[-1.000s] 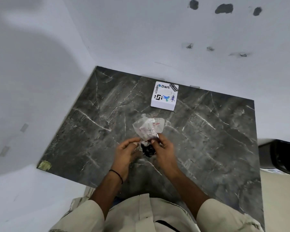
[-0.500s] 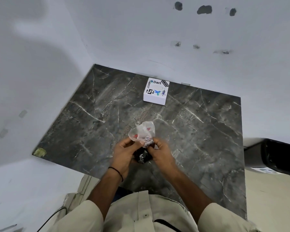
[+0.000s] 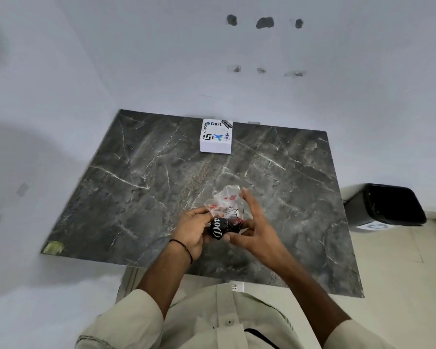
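Note:
Above the dark marble table (image 3: 141, 187), my left hand (image 3: 193, 229) grips a small black packet with white lettering (image 3: 218, 230). A crumpled clear plastic wrapper with red print (image 3: 225, 202) sticks up from the packet. My right hand (image 3: 256, 230) is beside them with its fingers spread; the thumb and lower fingers touch the packet's right side and the raised fingers lie against the wrapper. Whether the packet sits partly inside the wrapper is unclear.
A white box with stickers on its lid (image 3: 215, 136) stands at the table's far edge, against the wall. A black bin (image 3: 385, 206) sits on the floor to the right of the table. White walls close in on the left and the far side.
The black packet has come further out below the wrapper and now shows its lettering. My right hand's fingers have spread from a pinch. The camera view has shifted slightly.

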